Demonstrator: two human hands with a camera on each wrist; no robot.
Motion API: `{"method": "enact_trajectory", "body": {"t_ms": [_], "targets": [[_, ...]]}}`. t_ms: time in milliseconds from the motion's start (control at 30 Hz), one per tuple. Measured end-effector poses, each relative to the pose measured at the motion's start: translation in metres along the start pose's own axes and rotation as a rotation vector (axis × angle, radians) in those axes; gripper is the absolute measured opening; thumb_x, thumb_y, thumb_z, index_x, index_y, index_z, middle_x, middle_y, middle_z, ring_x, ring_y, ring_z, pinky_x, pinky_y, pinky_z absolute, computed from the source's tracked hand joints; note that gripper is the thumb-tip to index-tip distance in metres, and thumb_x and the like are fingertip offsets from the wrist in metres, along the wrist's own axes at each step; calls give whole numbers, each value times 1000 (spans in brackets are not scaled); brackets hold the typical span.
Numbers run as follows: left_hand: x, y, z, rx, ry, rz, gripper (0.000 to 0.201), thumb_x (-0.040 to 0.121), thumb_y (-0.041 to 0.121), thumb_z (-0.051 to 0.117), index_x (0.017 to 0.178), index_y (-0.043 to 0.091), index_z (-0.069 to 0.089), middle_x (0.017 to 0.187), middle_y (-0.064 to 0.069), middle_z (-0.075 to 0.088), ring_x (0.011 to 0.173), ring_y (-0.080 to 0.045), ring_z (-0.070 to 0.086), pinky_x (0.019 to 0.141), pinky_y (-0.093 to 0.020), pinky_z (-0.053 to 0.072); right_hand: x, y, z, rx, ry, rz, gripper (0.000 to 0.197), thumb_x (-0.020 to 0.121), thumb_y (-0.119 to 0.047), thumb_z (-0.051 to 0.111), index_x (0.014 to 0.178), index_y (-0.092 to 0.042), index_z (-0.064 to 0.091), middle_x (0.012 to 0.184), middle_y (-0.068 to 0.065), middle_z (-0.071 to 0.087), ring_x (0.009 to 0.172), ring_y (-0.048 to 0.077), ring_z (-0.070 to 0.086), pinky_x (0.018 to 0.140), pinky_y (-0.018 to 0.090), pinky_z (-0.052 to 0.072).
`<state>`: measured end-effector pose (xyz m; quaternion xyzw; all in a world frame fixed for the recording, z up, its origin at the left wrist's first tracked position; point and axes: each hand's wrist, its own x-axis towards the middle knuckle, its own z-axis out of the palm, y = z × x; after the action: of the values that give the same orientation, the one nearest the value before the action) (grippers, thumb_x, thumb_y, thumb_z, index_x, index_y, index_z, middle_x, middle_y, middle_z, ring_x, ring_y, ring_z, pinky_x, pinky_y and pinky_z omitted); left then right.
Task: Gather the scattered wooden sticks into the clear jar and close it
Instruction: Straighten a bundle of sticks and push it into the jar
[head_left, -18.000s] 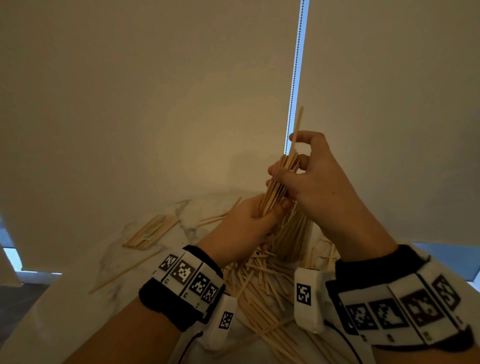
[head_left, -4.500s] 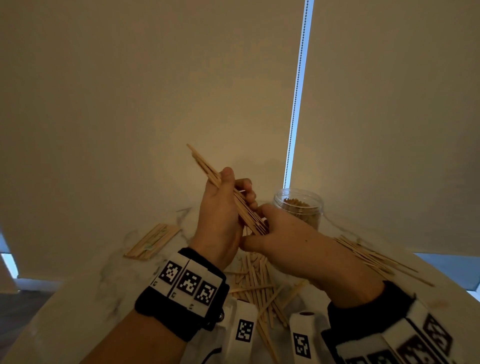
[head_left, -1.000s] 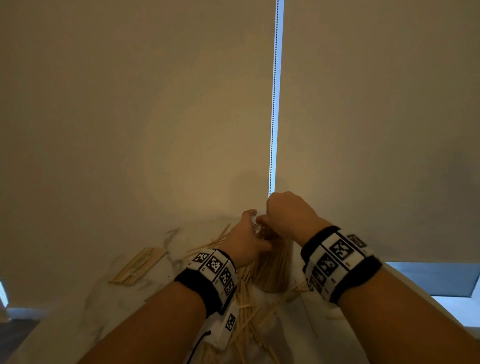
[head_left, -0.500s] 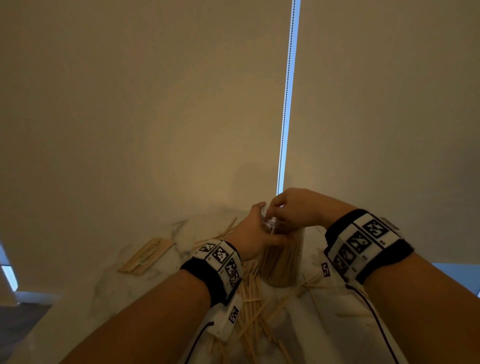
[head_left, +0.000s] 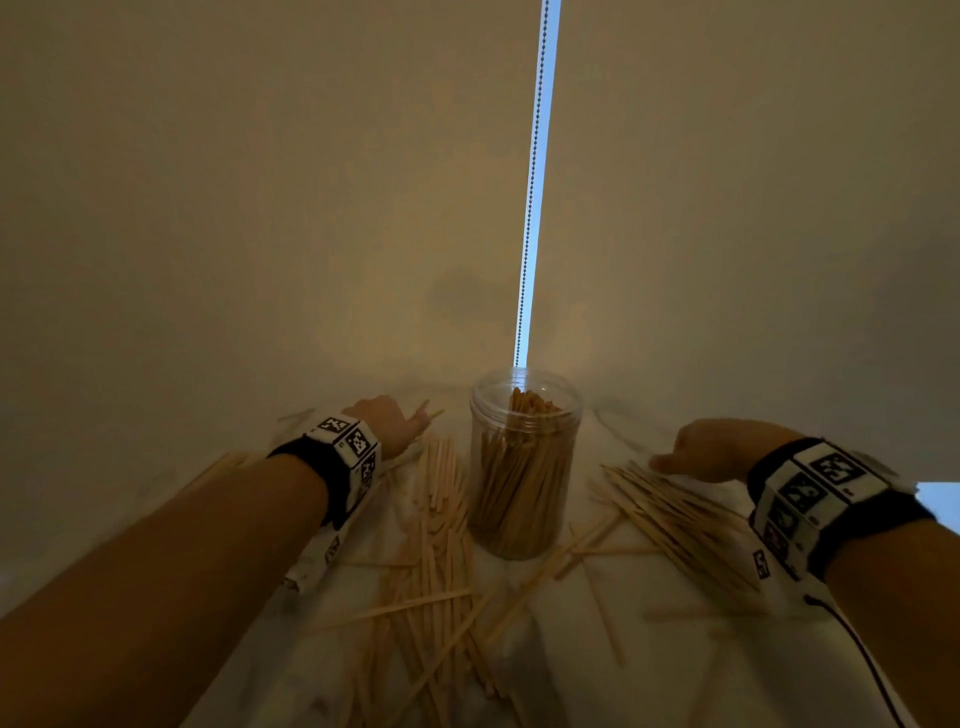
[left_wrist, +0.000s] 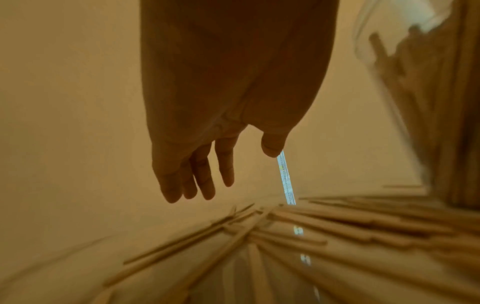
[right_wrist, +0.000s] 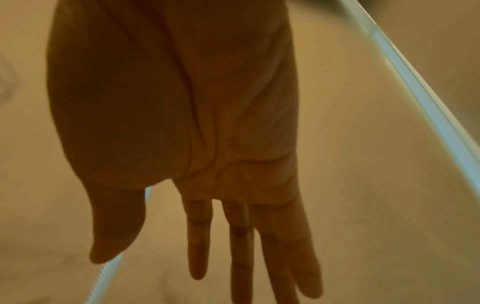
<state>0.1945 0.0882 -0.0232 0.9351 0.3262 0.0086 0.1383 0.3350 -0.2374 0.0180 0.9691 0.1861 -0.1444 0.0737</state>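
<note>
The clear jar stands upright and uncovered in the middle of the marble table, packed with wooden sticks; its wall shows at the right edge of the left wrist view. Loose sticks lie in a heap in front and left of it, and another bundle lies to its right. My left hand hovers left of the jar with relaxed, empty fingers. My right hand is off to the jar's right, above the bundle, its fingers straight and empty. No lid is in view.
A pale roller blind fills the background, with a bead chain hanging in a bright gap behind the jar. More sticks lie at the table's far left. The table top curves away at both sides.
Both hands have let go of the jar's mouth and moved apart, left hand to the left and right hand to the right. The jar now stands alone.
</note>
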Motion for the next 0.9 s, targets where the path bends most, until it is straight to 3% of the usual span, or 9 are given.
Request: {"method": "enact_trajectory", "body": {"t_ms": [67, 167, 267, 367, 467, 533, 633, 767, 900], "targets": [[13, 0, 10, 56, -54, -57, 91, 88, 78, 38, 138, 3, 51, 139, -18, 57, 120, -32, 58, 93, -33, 46, 4, 9, 7, -66, -55, 63, 86, 95, -71, 27, 148, -6, 41, 156, 13, 38, 139, 27, 41, 113, 38, 33], [11, 15, 14, 13, -145, -47, 111, 82, 82, 42, 154, -1, 21, 157, -20, 33, 139, -33, 42, 110, -38, 37, -1, 6, 8, -98, -140, 83, 95, 92, -76, 14, 150, -6, 38, 157, 12, 35, 139, 25, 42, 111, 34, 32], [-2, 42, 16, 43, -201, -2, 93, 98, 63, 36, 157, 1, 2, 164, -19, 12, 150, -30, 20, 117, -33, 22, -5, -10, 7, -151, -154, 52, 103, 86, -82, 8, 147, -7, 44, 155, 11, 40, 139, 25, 41, 112, 36, 30], [8, 43, 33, 116, -199, 57, 81, 100, 60, 34, 157, 4, 21, 161, -20, 24, 149, -30, 21, 120, -35, 15, -3, -33, 11, -159, -122, -8, 102, 87, -81, 8, 145, -6, 47, 152, 12, 44, 139, 25, 41, 114, 38, 27], [7, 40, 38, 191, -187, 110, 78, 92, 59, 50, 147, 4, 42, 149, -16, 46, 140, -30, 38, 116, -36, 26, 3, -61, 13, -139, -143, -44, 95, 92, -76, 10, 149, -6, 40, 154, 13, 39, 142, 28, 36, 117, 42, 23], [1, 43, 33, 221, -232, 149, 65, 98, 54, 50, 139, 3, 50, 136, -15, 56, 130, -29, 48, 109, -37, 35, 5, -77, 14, -146, -143, -73, 84, 97, -68, 20, 149, -5, 39, 153, 14, 40, 141, 29, 37, 117, 41, 27], [-7, 47, 25, 242, -232, 175, 65, 89, 58, 63, 121, 1, 61, 107, -13, 63, 99, -27, 60, 87, -35, 47, 8, -90, 17, -134, -147, -75, 83, 92, -70, 39, 144, -6, 46, 146, 14, 48, 135, 31, 44, 113, 42, 35], [-15, 40, 22, 261, -155, 132, 71, 83, 57, 71, 125, 1, 59, 122, -12, 65, 111, -27, 62, 89, -34, 49, 5, -91, 15, -94, -116, -110, 66, 93, -59, 51, 137, -10, 55, 140, 10, 54, 131, 28, 49, 110, 41, 40], [-25, 31, 21, 215, -125, 83, 60, 86, 48, 73, 122, 1, 62, 116, -11, 69, 107, -26, 66, 85, -32, 51, -8, -84, 11, -122, -84, -141, 52, 90, -52, 63, 120, -10, 68, 120, 4, 66, 113, 22, 61, 95, 32, 48]]}}
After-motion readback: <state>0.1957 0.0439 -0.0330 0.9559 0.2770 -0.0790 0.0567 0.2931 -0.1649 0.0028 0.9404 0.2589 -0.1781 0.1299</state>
